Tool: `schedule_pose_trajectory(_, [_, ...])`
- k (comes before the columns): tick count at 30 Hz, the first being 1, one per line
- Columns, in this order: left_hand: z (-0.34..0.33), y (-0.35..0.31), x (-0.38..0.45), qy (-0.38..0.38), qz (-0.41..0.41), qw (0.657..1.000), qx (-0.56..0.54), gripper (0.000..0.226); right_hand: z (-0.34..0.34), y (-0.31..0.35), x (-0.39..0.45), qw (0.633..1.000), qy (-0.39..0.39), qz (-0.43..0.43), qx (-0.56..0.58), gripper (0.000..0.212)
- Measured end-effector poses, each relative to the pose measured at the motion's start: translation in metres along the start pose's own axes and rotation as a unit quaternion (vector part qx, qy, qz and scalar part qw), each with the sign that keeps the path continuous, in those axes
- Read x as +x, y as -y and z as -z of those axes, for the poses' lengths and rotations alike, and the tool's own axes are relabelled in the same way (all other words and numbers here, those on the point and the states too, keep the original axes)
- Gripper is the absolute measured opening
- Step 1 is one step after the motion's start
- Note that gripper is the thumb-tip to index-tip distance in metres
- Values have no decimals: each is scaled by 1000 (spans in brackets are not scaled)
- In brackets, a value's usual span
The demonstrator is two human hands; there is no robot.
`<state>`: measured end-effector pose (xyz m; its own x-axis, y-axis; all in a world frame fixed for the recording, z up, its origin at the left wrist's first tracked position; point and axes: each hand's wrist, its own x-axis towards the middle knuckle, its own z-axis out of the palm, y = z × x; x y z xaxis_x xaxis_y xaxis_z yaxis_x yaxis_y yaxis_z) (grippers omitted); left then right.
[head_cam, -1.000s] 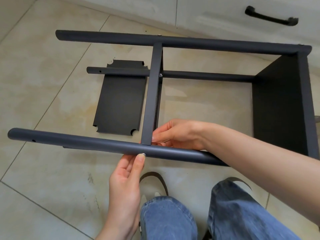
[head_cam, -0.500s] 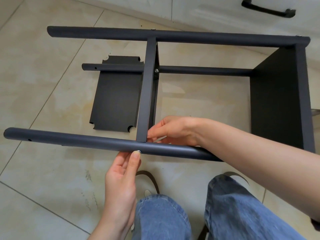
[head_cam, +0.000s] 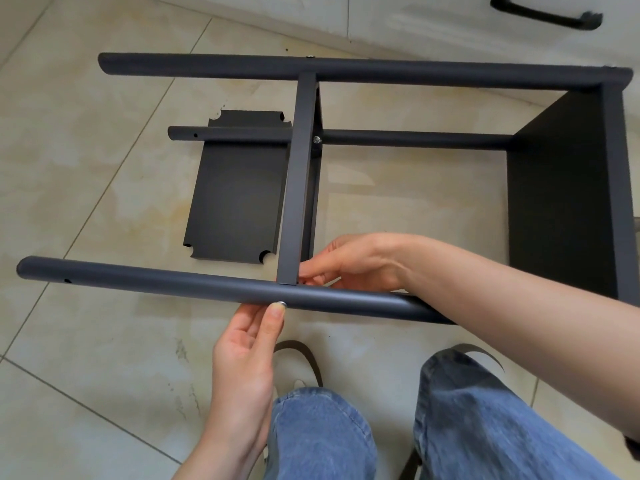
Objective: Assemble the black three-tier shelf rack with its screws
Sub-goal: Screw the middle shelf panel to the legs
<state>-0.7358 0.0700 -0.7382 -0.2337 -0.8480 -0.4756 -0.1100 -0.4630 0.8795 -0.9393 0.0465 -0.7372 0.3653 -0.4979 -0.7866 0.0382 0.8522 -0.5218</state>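
The black rack lies on its side on the tiled floor. Its near pole (head_cam: 173,284) runs left to right in front of my knees. The middle shelf (head_cam: 298,181) stands edge-on between this pole and the far pole (head_cam: 415,72). My left hand (head_cam: 244,355) reaches up from below, thumb tip against a silver screw head (head_cam: 282,303) in the near pole. My right hand (head_cam: 356,263) comes over the pole from the right, and its curled fingertips pinch the middle shelf's near corner. Anything small between them is hidden. The end shelf (head_cam: 568,188) is fixed at the right.
A loose black shelf panel (head_cam: 239,195) lies flat on the floor left of the middle shelf, under the lower back pole (head_cam: 415,136). White cabinets with a black handle (head_cam: 543,13) stand behind. My jeans-clad knees (head_cam: 322,434) are close under the near pole.
A silver screw head now shows at my left thumb tip on the near pole. Both hands stay at the same joint, and the view has shifted only slightly.
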Motion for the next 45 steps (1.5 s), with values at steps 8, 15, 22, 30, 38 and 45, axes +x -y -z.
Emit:
schedule_pose_trajectory(8, [0, -1, 0, 8, 0, 1000, 3, 45, 2, -1, -2, 999, 1, 8, 53, 26])
schedule_pose_trajectory(15, [0, -2, 0, 12, -1, 1000, 7, 49, -4, 2, 2, 999, -30, 8, -27, 55])
schedule_pose_trajectory(22, [1, -4, 0, 14, 0, 1000, 14, 35, 4, 1, -4, 1000, -8, 13, 20, 31])
schedule_pose_trajectory(30, [-1, -2, 0, 4, 0, 1000, 14, 53, 1, 3, -3, 999, -32, 16, 7, 30])
schedule_pose_trajectory(38, [-1, -2, 0, 2, -3, 1000, 16, 51, 2, 6, -4, 1000, -23, -1, 3, 32])
schedule_pose_trajectory(45, [0, -2, 0, -1, -1, 1000, 18, 46, -1, 6, -3, 999, -45, -2, -13, 39])
